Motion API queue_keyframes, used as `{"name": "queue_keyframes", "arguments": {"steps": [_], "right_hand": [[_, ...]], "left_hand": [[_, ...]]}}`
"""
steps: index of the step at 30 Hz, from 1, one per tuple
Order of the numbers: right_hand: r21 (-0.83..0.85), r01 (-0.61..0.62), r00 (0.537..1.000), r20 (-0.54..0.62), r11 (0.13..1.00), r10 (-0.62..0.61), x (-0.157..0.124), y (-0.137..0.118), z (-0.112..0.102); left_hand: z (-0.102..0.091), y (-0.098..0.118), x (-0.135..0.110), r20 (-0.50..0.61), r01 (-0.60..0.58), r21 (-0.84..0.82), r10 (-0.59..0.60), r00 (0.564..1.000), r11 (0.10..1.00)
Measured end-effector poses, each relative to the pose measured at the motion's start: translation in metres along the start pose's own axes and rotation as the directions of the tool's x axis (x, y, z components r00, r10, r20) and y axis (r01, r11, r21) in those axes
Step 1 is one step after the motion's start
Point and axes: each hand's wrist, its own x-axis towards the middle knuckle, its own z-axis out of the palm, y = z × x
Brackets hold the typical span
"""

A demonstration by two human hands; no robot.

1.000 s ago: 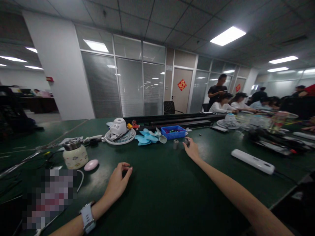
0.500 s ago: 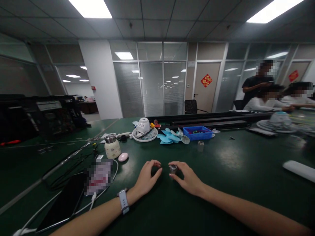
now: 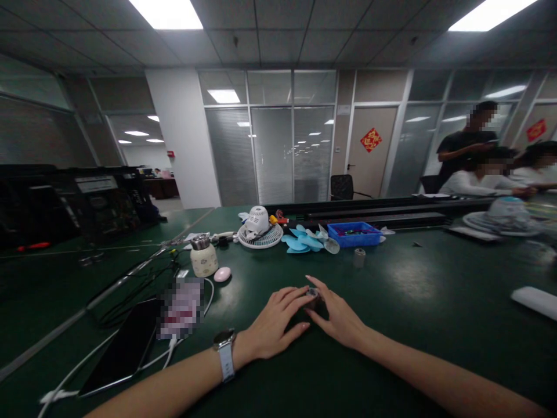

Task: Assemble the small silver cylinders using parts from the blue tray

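A small grey metal cylinder stands on the dark green table between my hands, partly covered by fingers. My right hand curves around its right side, forefinger behind and thumb in front, closed on it. From the left, my left hand reaches over with its fingers stretched out, the fingertips at the cylinder's top and the thumb held apart. A watch with a pale strap is on my left wrist. Farther back stands a similar metal cylinder.
Behind lie a white fan housing, light blue fan blades and a blue tray of small parts. To the left are a cream flask, a pink oval object, a black tablet and cables. Other people are at the far right.
My left hand has moved right and its fingers have straightened out onto the cylinder's top. My right hand stays around the cylinder, its forefinger lifted a little. The view has shifted slightly.
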Motion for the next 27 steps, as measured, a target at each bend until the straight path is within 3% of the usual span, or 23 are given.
{"name": "queue_keyframes", "arguments": {"steps": [5,11,21,27], "right_hand": [[-0.009,0.042,0.999,-0.01,0.999,-0.042,-0.001,0.001,0.0],[-0.047,0.081,0.996,0.036,0.996,-0.08,-0.001,-0.002,0.0],[-0.067,0.138,0.99,0.014,0.988,-0.137,-0.003,0.006,0.004],[-0.046,0.107,0.994,0.026,0.993,-0.106,-0.001,-0.003,-0.002]], "left_hand": [[0.002,-0.005,0.002,0.054,-0.016,0.096,0.01,0.998,0.995],[0.001,0.002,0.006,0.064,-0.03,0.076,0.025,0.998,0.997],[0.002,0.007,0.017,-0.083,0.033,-0.052,-0.038,0.996,0.998],[0.003,-0.014,0.009,-0.127,0.186,0.003,-0.184,0.975,0.983]]}}
